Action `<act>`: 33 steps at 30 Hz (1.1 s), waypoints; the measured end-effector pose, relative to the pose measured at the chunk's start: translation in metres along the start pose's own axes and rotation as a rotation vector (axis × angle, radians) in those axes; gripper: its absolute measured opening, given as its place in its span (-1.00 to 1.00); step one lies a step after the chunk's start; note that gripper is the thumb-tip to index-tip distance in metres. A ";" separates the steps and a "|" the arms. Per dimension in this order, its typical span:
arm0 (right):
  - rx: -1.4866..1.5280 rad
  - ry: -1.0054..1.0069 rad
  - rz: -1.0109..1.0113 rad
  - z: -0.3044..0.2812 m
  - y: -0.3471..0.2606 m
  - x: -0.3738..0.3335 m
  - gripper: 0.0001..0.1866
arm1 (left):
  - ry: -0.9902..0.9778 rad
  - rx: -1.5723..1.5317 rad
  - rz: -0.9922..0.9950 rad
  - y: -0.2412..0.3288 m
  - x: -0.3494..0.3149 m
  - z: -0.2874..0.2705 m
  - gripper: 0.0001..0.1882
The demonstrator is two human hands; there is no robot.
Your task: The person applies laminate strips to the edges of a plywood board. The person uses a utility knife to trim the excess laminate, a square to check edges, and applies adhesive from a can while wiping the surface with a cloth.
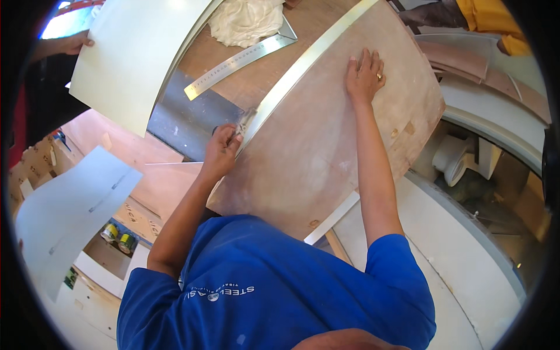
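Observation:
A large wooden panel (303, 157) lies before me, edged by a long pale strip (303, 58) on its far left side. At that strip's lower part, my left hand (223, 149) is closed with thumb and fingers together. Beyond its fingertips shows a small greyish thing (248, 118), blurred, whose kind I cannot make out. My right hand (366, 74) rests flat on the panel's upper right, palm down, fingers spread, with a ring on one finger.
Beyond the strip lie a metal try square (239, 65), a crumpled whitish cloth (245, 22) and a dark sheet (186, 116). Another person's hand (80, 42) holds a white board (137, 52) at upper left. A yellow sleeve (487, 20) shows at upper right. Cans (125, 242) stand lower left.

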State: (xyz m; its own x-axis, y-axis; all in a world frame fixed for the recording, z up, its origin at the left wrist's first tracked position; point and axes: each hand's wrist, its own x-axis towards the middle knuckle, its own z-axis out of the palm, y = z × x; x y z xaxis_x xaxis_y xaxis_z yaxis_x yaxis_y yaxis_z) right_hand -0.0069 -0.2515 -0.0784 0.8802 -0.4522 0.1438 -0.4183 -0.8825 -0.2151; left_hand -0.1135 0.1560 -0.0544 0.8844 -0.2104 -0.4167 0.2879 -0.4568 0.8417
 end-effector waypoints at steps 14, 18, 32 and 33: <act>-0.034 0.055 0.006 -0.003 -0.004 0.001 -0.38 | -0.216 0.020 0.061 0.066 0.017 -0.044 -0.79; -0.049 0.049 0.024 0.000 -0.004 0.001 -0.39 | 0.017 0.095 0.291 0.049 0.051 -0.012 -0.82; 0.002 0.051 0.028 -0.007 -0.011 -0.001 -0.39 | -0.032 0.649 0.706 0.269 0.357 0.196 -0.70; 0.003 0.057 0.023 -0.007 -0.011 0.000 -0.39 | -0.041 0.658 0.715 0.269 0.364 0.200 -0.68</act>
State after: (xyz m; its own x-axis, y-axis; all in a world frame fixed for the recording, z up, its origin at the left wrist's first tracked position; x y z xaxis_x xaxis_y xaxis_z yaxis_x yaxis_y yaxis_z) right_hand -0.0035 -0.2427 -0.0687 0.8561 -0.4793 0.1933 -0.4378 -0.8714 -0.2215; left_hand 0.2126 -0.2168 -0.0481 0.7537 -0.6502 0.0962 -0.5863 -0.5989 0.5455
